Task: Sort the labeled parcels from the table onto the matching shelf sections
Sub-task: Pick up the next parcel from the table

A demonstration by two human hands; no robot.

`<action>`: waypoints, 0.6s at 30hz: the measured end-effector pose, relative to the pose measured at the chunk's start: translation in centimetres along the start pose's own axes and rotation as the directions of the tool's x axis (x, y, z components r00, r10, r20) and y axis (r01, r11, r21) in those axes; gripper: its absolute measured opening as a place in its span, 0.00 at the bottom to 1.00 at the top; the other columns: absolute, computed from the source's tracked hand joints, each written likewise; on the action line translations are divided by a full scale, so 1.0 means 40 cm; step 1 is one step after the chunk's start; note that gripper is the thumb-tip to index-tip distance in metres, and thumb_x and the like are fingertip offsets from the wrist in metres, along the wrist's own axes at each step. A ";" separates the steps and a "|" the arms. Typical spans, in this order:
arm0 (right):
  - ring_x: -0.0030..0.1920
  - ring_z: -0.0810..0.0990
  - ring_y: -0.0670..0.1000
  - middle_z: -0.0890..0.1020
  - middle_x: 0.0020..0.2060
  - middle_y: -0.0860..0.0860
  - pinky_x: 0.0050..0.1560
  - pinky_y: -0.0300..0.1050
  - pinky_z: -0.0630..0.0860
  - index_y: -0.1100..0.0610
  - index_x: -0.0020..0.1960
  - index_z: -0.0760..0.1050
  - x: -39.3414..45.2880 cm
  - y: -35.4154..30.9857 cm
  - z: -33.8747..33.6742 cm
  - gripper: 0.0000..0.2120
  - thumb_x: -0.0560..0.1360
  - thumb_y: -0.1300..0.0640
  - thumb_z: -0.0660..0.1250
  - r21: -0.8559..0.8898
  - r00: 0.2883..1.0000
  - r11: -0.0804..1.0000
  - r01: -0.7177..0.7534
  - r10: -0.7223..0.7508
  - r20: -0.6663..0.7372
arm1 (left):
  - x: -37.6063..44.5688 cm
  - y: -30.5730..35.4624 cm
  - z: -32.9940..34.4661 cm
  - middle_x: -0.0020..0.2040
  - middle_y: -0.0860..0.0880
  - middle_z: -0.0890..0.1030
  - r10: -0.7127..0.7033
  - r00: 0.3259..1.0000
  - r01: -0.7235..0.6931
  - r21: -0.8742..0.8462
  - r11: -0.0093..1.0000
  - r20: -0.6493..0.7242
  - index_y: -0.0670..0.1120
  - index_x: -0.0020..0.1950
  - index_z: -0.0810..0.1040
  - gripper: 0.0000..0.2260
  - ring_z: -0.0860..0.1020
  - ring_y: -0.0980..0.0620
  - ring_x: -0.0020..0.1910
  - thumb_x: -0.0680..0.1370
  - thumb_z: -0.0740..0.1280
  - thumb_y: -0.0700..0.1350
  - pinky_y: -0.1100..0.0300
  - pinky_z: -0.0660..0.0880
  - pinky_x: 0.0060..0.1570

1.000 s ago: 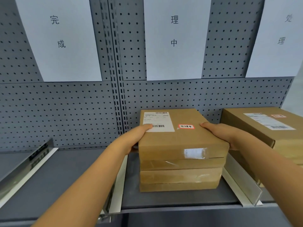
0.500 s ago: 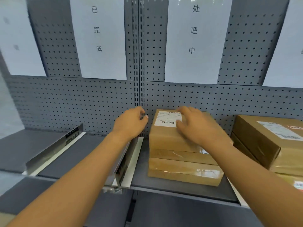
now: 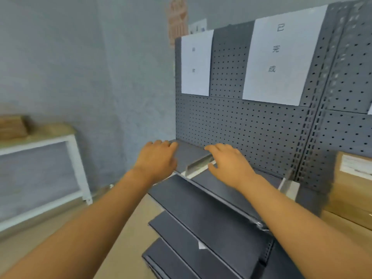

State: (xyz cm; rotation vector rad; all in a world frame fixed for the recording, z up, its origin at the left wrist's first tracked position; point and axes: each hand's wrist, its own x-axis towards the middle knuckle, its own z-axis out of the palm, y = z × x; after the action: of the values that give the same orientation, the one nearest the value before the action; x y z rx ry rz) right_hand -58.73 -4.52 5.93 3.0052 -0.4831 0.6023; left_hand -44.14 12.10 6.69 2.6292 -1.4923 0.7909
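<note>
Paper sheets, two of them, hang on the grey pegboard (image 3: 251, 125): the larger sign (image 3: 281, 61) reads 已完成 from top to bottom, while the smaller sheet (image 3: 196, 63) beside it carries marks too blurred to read. Stacked brown parcels (image 3: 351, 190) sit on the shelf (image 3: 221, 198) at the far right, the top one bearing a white shipping label whose print is illegible; their count is unclear. Left hand (image 3: 156, 162) and right hand (image 3: 231, 164) hover palm-down with loosely spread fingers, holding nothing, either side of a metal shelf divider (image 3: 198, 165).
</note>
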 end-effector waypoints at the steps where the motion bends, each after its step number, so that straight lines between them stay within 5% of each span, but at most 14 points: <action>1: 0.65 0.71 0.57 0.74 0.66 0.53 0.66 0.53 0.69 0.54 0.77 0.62 0.034 -0.054 0.012 0.25 0.81 0.54 0.59 -0.003 0.999 0.999 0.041 -0.041 0.004 | -0.024 -0.060 0.002 0.57 0.45 0.78 -0.033 0.999 0.033 0.023 0.999 0.005 0.47 0.67 0.70 0.16 0.76 0.43 0.54 0.82 0.57 0.50 0.52 0.70 0.51; 11: 0.65 0.71 0.58 0.73 0.65 0.53 0.64 0.53 0.69 0.53 0.77 0.61 0.388 -0.626 0.176 0.24 0.81 0.54 0.58 0.049 0.959 0.958 0.282 -0.283 0.015 | -0.260 -0.672 0.049 0.54 0.46 0.79 -0.284 0.959 0.276 0.184 0.943 0.020 0.46 0.65 0.71 0.15 0.76 0.43 0.54 0.82 0.57 0.50 0.54 0.67 0.45; 18: 0.67 0.70 0.56 0.73 0.66 0.52 0.66 0.50 0.67 0.53 0.76 0.63 0.611 -0.989 0.288 0.24 0.80 0.54 0.59 0.144 0.915 0.907 0.396 -0.403 0.023 | -0.399 -1.048 0.074 0.57 0.47 0.79 -0.418 0.908 0.407 0.220 0.887 0.004 0.46 0.66 0.72 0.15 0.77 0.45 0.55 0.81 0.58 0.49 0.53 0.74 0.52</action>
State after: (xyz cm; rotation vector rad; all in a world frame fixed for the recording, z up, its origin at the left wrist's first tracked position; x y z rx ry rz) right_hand -20.86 24.77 5.53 3.1128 0.1872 0.5410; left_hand -15.70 46.89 6.74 2.9866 -0.8324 0.8827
